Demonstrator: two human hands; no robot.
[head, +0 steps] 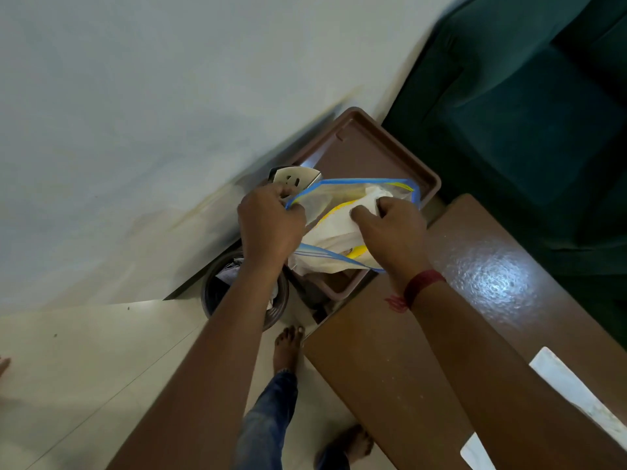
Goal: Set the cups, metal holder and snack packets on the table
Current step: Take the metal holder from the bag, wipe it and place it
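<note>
A clear zip bag [334, 195] with blue edges holds white and yellow snack packets [339, 232]. It lies on a brown tray [369, 147] beside the wall. My left hand [271, 222] grips the bag's left edge. My right hand [390, 225] pinches a white packet at the bag's mouth. A shiny metal holder [295, 176] stands at the tray's left edge, just beyond my left hand and partly hidden by it. No cups are visible.
A glossy brown table [475, 283] runs along the right, with white paper strips [573, 391] on its near end. A dark green sofa [526, 113] is behind it. A round bin [217, 290] with rubbish stands on the floor below my left arm. My bare feet [288, 347] are on pale tiles.
</note>
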